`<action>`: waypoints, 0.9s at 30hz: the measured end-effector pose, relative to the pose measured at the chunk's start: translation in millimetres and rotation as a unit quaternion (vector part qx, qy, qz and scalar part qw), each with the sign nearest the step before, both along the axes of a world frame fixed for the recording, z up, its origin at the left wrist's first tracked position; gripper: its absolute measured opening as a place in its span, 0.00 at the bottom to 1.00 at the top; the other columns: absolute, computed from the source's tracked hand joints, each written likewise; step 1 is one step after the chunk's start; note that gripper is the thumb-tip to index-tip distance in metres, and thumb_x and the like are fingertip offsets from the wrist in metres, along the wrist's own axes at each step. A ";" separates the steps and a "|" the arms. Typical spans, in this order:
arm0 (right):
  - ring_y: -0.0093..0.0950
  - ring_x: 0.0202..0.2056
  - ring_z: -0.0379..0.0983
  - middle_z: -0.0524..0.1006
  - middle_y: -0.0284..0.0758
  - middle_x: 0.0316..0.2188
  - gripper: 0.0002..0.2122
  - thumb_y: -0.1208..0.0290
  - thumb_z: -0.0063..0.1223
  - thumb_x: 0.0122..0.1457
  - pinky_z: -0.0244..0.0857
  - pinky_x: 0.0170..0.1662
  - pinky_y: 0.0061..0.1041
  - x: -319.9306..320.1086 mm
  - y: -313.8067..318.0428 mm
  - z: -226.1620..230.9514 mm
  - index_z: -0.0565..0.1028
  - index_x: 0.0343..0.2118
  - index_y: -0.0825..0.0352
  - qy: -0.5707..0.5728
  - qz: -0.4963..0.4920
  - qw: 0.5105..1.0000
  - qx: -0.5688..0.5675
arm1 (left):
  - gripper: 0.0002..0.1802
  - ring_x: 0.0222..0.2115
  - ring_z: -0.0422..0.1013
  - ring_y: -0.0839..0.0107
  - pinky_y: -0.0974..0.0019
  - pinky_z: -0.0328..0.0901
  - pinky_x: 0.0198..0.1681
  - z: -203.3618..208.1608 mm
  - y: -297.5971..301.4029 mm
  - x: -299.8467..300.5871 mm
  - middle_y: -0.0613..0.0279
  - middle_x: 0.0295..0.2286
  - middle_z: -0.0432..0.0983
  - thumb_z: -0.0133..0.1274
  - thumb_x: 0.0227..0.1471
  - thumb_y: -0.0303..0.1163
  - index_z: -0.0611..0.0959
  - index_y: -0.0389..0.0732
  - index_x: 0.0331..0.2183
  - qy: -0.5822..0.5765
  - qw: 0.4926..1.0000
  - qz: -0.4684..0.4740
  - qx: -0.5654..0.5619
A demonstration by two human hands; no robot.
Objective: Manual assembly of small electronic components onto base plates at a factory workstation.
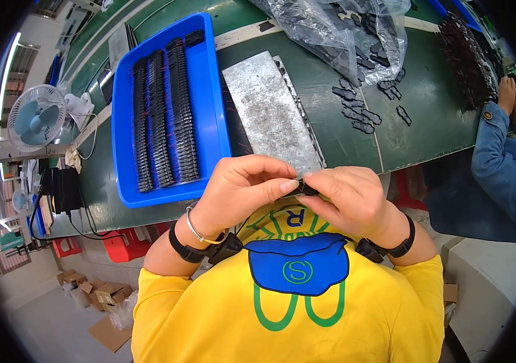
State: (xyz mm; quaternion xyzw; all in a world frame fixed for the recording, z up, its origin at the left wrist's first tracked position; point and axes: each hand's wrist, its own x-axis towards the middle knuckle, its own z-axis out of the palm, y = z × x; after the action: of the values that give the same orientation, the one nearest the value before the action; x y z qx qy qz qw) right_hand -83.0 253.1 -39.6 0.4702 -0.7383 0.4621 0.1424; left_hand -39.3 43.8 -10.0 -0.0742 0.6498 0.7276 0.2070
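Observation:
Close in front of my chest, both hands meet at the table's near edge. My right hand (354, 196) is closed, its fingers round a small black part (308, 189), mostly hidden by the fingertips. My left hand (243, 187) pinches thumb against forefinger right beside that part; what lies in the pinch is too small to make out. Just beyond the fingertips lies a scuffed silver metal plate (270, 109), with a row of dark pieces along its right edge. Left of it, a blue tray (214, 91) holds three long rows of black parts with thin red wires.
A clear plastic bag (324, 36) of flat black pieces lies at the back, with loose black pieces (354, 109) spilled before it. A co-worker's denim sleeve (494, 145) is at the right, near a dark wiry pile (463, 60). A white fan (37, 115) stands left.

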 end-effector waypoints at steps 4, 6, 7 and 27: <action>0.34 0.24 0.76 0.77 0.40 0.25 0.15 0.78 0.65 0.42 0.70 0.26 0.27 -0.1 -1.3 -1.7 0.74 0.35 0.72 0.008 0.010 1.000 -0.005 | 0.07 0.32 0.72 0.76 0.76 0.67 0.36 -6.9 -0.1 -1.0 0.61 0.30 0.76 0.62 0.45 0.22 0.83 0.34 0.32 0.096 0.995 -0.008 -0.031; 0.34 0.23 0.75 0.76 0.39 0.24 0.15 0.79 0.64 0.42 0.69 0.25 0.27 0.0 -1.7 -2.8 0.74 0.35 0.72 0.006 0.010 1.000 -0.015 | 0.08 0.32 0.72 0.76 0.76 0.66 0.36 -6.5 -1.0 -2.2 0.61 0.30 0.76 0.62 0.44 0.21 0.83 0.35 0.31 0.150 0.986 -0.022 -0.070; 0.34 0.23 0.75 0.76 0.39 0.24 0.15 0.79 0.64 0.42 0.69 0.25 0.27 0.2 -1.4 -1.9 0.74 0.35 0.72 0.006 0.009 1.000 -0.015 | 0.08 0.32 0.71 0.75 0.75 0.66 0.35 -6.1 -1.6 -2.9 0.60 0.30 0.75 0.63 0.42 0.20 0.84 0.35 0.30 0.203 0.972 -0.034 -0.109; 0.29 0.22 0.74 0.77 0.36 0.25 0.14 0.79 0.65 0.39 0.66 0.22 0.23 -2.8 2.3 -7.0 0.78 0.33 0.69 0.015 -0.009 0.999 -0.034 | 0.11 0.29 0.67 0.73 0.74 0.62 0.32 -16.9 6.4 -1.3 0.63 0.29 0.70 0.63 0.39 0.18 0.83 0.37 0.30 0.401 0.896 -0.041 -0.186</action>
State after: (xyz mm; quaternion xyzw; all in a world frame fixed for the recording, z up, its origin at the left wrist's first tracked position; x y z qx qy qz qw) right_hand -85.8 255.3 -46.6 0.4655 -0.7240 0.4786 0.1733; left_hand -40.6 50.2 -27.0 0.2132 0.8036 0.5525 -0.0593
